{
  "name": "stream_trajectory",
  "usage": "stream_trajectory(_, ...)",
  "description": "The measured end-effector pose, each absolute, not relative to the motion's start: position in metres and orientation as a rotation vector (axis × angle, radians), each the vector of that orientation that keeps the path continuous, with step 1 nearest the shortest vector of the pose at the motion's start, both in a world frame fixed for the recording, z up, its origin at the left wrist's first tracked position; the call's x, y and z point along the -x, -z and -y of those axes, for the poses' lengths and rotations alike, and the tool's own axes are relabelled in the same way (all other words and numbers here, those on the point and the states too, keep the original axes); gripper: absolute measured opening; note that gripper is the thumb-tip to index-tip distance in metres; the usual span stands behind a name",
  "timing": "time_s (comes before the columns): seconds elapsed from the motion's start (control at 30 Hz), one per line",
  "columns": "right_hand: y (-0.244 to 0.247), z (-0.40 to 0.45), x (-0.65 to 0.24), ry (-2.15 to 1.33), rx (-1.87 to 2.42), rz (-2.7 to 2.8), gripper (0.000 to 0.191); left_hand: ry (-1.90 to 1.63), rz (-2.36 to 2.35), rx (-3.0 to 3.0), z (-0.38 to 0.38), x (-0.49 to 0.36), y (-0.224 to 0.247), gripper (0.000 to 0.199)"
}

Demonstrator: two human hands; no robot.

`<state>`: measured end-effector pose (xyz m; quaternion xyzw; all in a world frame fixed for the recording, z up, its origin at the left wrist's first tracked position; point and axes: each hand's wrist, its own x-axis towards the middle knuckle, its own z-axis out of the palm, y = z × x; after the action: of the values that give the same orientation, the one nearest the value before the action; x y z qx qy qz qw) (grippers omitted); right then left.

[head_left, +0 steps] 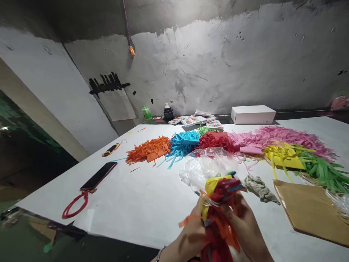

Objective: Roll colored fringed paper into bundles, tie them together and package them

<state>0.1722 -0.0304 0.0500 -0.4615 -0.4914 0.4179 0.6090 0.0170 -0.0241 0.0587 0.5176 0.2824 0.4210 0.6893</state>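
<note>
Near the table's front edge, both my hands grip a bundle of coloured paper strips (218,222), mostly red, orange and yellow with a little blue and green. My left hand (192,231) is closed around its left side, and a loose orange strip sticks out there. My right hand (242,214) wraps the right side, its thumb pressed against the strips. A thin pale band circles the bundle just below its bunched top. Right behind the bundle lies a crumpled clear plastic bag (207,167). A grey cloth (260,188) rests beside my right hand.
Fringed paper piles stretch across the white table: orange (148,149), blue (184,142), red (218,142), pink (294,138), yellow (285,156) and green (324,171). Brown cardboard (313,211) lies right; a phone (99,175) and yellow-black cutter (110,150) left. A white box (253,115) stands behind.
</note>
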Motion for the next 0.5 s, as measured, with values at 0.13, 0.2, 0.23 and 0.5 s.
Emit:
stream_trajectory(0.13,-0.052,0.036,-0.168,-1.135,1.128,1.102,0.043,-0.942,-0.546,-1.181,0.021,-0.004,-0.066,0.081)
stream_trajectory(0.2,-0.051,0.038,-0.164,-1.099,1.097,1.149,0.043,-1.05,-0.614,-1.222,0.018,0.0,-0.067,0.07)
stream_trajectory(0.23,-0.051,0.039,-0.161,-1.079,1.062,1.148,0.045,-1.101,-0.678,-1.258,0.018,-0.001,-0.067,0.061)
stream_trajectory(0.5,-0.047,0.04,-0.151,-1.033,1.112,0.892,0.045,-1.254,-0.763,-1.166,0.026,-0.032,-0.049,0.039)
